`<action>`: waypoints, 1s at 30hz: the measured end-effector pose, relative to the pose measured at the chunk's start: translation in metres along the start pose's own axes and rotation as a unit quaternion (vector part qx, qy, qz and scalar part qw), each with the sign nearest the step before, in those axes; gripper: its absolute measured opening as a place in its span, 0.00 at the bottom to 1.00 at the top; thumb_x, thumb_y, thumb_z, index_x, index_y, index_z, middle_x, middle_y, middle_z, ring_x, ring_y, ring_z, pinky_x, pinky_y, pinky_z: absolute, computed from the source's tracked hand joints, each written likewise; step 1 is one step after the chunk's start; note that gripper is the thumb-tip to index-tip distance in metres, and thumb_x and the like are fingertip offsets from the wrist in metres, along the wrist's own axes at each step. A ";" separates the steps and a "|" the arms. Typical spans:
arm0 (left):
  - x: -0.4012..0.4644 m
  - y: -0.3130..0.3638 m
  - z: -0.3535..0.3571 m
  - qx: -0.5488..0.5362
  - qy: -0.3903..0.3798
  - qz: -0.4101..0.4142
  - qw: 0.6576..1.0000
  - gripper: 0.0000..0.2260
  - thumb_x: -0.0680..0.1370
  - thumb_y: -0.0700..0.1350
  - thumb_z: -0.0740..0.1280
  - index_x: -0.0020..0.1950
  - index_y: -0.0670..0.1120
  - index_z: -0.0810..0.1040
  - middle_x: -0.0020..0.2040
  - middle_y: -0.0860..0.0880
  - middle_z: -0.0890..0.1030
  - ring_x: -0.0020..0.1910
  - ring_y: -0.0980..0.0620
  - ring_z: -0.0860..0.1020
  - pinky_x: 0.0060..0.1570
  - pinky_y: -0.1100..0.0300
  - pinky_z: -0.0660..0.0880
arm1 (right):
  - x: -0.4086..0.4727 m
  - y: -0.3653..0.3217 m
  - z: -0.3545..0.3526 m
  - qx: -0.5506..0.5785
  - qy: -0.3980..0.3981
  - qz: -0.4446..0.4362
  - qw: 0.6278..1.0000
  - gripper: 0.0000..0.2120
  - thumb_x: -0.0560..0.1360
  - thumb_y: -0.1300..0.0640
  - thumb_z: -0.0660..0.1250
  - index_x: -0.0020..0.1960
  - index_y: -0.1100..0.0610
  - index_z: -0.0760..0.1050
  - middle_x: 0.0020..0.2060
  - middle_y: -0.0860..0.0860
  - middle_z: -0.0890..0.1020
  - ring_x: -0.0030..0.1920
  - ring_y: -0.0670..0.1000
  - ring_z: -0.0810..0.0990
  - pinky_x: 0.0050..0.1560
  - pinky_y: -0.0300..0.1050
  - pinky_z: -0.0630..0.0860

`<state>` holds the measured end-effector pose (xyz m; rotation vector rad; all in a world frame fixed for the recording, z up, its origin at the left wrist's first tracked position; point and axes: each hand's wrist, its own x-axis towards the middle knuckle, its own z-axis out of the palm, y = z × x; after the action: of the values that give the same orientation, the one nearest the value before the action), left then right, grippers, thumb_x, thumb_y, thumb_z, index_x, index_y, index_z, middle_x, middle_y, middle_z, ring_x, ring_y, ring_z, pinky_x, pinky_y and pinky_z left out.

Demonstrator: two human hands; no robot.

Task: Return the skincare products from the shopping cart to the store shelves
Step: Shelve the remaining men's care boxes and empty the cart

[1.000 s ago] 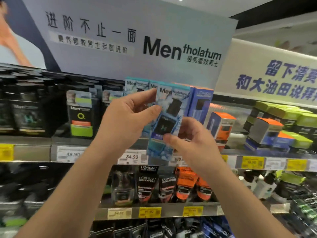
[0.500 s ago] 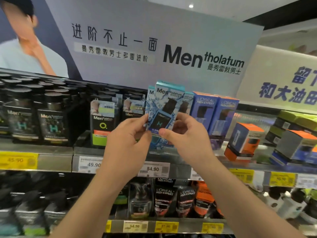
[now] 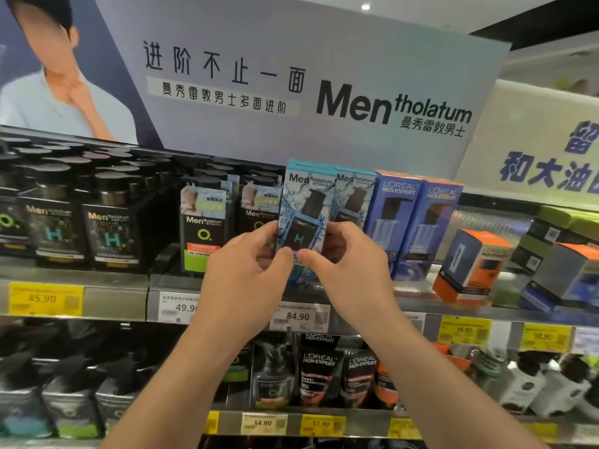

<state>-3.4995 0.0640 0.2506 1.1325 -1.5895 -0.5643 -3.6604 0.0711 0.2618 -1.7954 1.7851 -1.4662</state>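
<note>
Both hands hold one light-blue Mentholatum box upright at the front of the upper shelf. The left hand has its grip clamped on the box's lower left edge, thumb on the front face, fingers curled behind. The right hand pinches the lower right edge the same way, and the two thumbs nearly meet over the box's dark printed panel. The box stands just in front of a matching Mentholatum box, between black Mentholatum oil-control packs on its left and blue L'Oreal Men Expert boxes on its right. Below the hands, a white price tag reading 84.90 sits on the shelf rail. Further right lies a tilted orange-topped L'Oreal box. Above everything hangs a large Mentholatum banner. The lower shelf carries L'Oreal Men Expert tubes
</note>
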 end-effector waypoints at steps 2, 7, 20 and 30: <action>-0.001 0.000 0.000 -0.013 -0.003 0.002 1.000 0.19 0.80 0.52 0.67 0.72 0.60 0.76 0.58 0.60 0.82 0.52 0.70 0.79 0.51 0.70 0.75 | -0.001 0.001 0.002 -0.013 0.011 -0.006 1.000 0.18 0.74 0.46 0.77 0.62 0.43 0.78 0.50 0.40 0.83 0.49 0.39 0.81 0.50 0.38 0.80; -0.002 0.000 0.000 -0.009 0.002 0.006 1.000 0.19 0.79 0.52 0.67 0.71 0.60 0.77 0.58 0.61 0.82 0.52 0.72 0.78 0.50 0.72 0.74 | -0.003 0.003 0.006 -0.032 0.024 -0.012 0.999 0.18 0.75 0.44 0.75 0.63 0.44 0.79 0.50 0.39 0.83 0.51 0.40 0.81 0.53 0.43 0.81; -0.023 0.007 -0.009 -0.060 0.019 0.033 0.997 0.24 0.75 0.54 0.72 0.70 0.63 0.72 0.61 0.61 0.79 0.59 0.63 0.78 0.57 0.57 0.81 | -0.023 0.012 0.003 0.039 0.072 -0.021 0.996 0.23 0.80 0.44 0.69 0.73 0.47 0.73 0.58 0.40 0.79 0.58 0.37 0.78 0.54 0.35 0.79; -0.048 0.013 -0.004 -0.104 -0.024 0.136 0.985 0.29 0.73 0.60 0.72 0.73 0.59 0.72 0.66 0.62 0.77 0.68 0.60 0.74 0.60 0.63 0.77 | -0.059 0.031 -0.017 0.165 0.147 -0.044 0.974 0.16 0.78 0.41 0.64 0.63 0.44 0.77 0.60 0.47 0.82 0.60 0.45 0.82 0.55 0.40 0.81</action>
<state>-3.5007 0.1129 0.2393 0.7370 -1.6505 -0.5619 -3.6792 0.1215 0.2193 -1.5721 1.4768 -2.0170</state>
